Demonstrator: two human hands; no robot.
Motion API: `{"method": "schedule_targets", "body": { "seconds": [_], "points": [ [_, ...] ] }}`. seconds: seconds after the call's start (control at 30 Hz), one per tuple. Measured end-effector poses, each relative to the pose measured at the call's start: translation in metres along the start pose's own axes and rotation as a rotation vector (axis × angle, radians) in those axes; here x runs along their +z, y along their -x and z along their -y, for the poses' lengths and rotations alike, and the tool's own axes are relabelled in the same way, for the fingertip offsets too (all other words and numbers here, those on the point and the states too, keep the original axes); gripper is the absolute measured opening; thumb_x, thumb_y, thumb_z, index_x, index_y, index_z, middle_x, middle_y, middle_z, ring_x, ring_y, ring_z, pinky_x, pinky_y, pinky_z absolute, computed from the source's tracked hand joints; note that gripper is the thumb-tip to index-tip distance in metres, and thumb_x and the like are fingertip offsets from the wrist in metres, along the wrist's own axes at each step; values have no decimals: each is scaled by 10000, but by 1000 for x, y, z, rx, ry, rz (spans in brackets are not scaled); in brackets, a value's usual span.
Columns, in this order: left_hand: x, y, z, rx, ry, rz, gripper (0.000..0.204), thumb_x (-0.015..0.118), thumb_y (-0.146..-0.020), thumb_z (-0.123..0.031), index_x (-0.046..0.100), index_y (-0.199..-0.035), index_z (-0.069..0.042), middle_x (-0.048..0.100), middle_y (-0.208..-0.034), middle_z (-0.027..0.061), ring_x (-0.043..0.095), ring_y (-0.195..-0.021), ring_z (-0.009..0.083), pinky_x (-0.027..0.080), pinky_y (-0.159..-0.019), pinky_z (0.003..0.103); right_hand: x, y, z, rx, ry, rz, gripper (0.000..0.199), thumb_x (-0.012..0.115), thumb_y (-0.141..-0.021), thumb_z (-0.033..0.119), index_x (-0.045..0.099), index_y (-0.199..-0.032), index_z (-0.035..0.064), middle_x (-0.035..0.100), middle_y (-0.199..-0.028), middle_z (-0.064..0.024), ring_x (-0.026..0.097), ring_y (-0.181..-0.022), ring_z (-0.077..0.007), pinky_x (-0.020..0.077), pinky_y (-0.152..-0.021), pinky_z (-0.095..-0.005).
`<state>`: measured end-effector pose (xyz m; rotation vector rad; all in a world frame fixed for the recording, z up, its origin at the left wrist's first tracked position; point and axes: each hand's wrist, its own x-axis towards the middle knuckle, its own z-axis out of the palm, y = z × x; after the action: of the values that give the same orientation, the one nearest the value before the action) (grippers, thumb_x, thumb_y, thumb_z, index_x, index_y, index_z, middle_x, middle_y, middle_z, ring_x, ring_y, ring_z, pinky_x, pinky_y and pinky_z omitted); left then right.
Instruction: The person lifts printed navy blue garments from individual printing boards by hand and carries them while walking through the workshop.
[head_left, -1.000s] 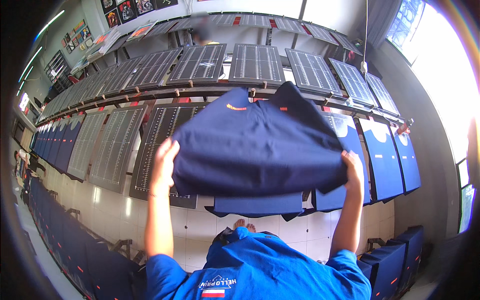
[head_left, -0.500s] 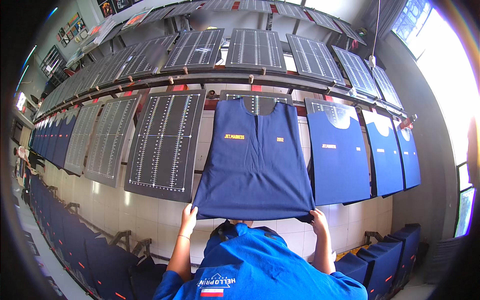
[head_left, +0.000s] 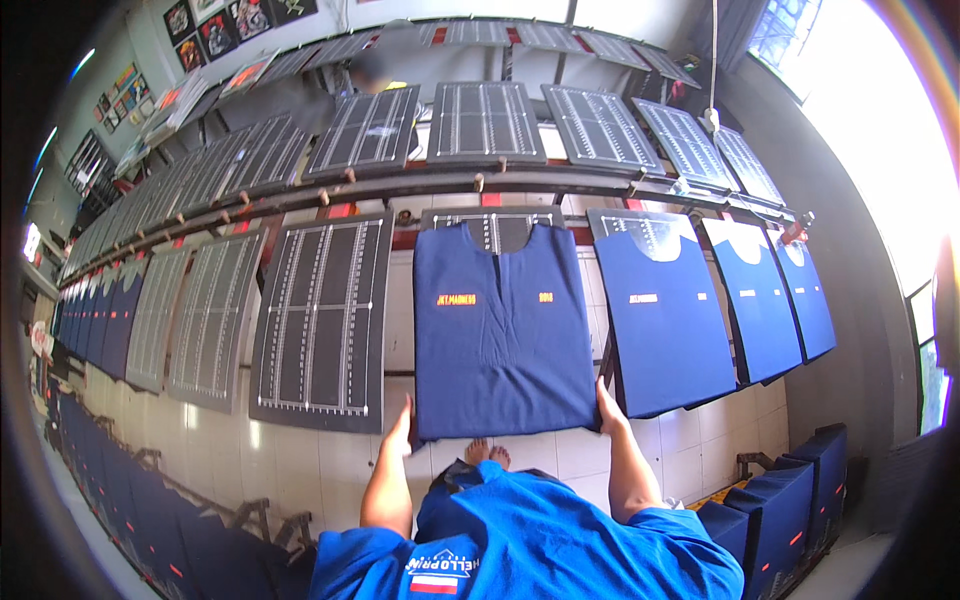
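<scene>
A navy blue shirt (head_left: 505,345), orange and white print on its chest, lies over a dark flat printing board (head_left: 500,232), whose far end shows at the neck opening. A crease runs down from the neckline, and the cloth bunches at the near corners. My left hand (head_left: 398,430) is at the shirt's near left corner, its fingers stretched along the side edge. Against the near right corner rests my right hand (head_left: 609,410), fingers also extended upward along the edge. Both palms face inward; parts of the fingers are hidden by the cloth.
Bare boards with white ruled markings (head_left: 318,320) stand to the left. Several boards with navy shirts (head_left: 665,325) line the right. A rail with pegs (head_left: 480,183) runs behind, with more boards beyond. Covered boards (head_left: 782,520) stand low at right. A cord (head_left: 713,60) hangs down.
Both hands have let go of the hem corners and moved to the shirt's sides. The shirt's near end has narrowed from a wide flare to the board's shape. The view has shifted slightly.
</scene>
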<state>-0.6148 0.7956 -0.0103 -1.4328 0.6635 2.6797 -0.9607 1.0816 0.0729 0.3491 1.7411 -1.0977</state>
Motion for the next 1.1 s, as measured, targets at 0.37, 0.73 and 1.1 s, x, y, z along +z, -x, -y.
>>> {"method": "schedule_targets", "body": {
  "seconds": [0.37, 0.73, 1.1],
  "points": [
    [-33, 71, 12, 218, -45, -35, 464, 697, -832, -185, 549, -1221, 19, 634, -1152, 125, 612, -1045, 246, 455, -951, 390, -89, 5, -69, -182, -207, 267, 471, 672, -836, 290, 589, -1132, -66, 662, -1063, -159, 646, -945, -268, 478, -908, -397],
    [225, 210, -250, 1315, -189, 290, 596, 672, -849, -344, 470, -1266, 31, 556, -1232, 138, 544, -1136, 277, 413, -997, 440, -104, 160, 249, -1234, -783, 430, 319, 560, -905, 182, 543, -1118, -55, 633, -1031, -149, 633, -937, -264, 490, -868, -411],
    [492, 231, -187, 1477, -106, 15, 303, 503, -962, -248, 607, -1109, -4, 648, -1089, 136, 648, -939, 187, 524, -843, 305, -311, 257, 333, -1435, -499, -275, 259, 596, -895, 207, 633, -1053, 4, 631, -954, -89, 598, -850, -144, 477, -746, -262]
  ]
}}
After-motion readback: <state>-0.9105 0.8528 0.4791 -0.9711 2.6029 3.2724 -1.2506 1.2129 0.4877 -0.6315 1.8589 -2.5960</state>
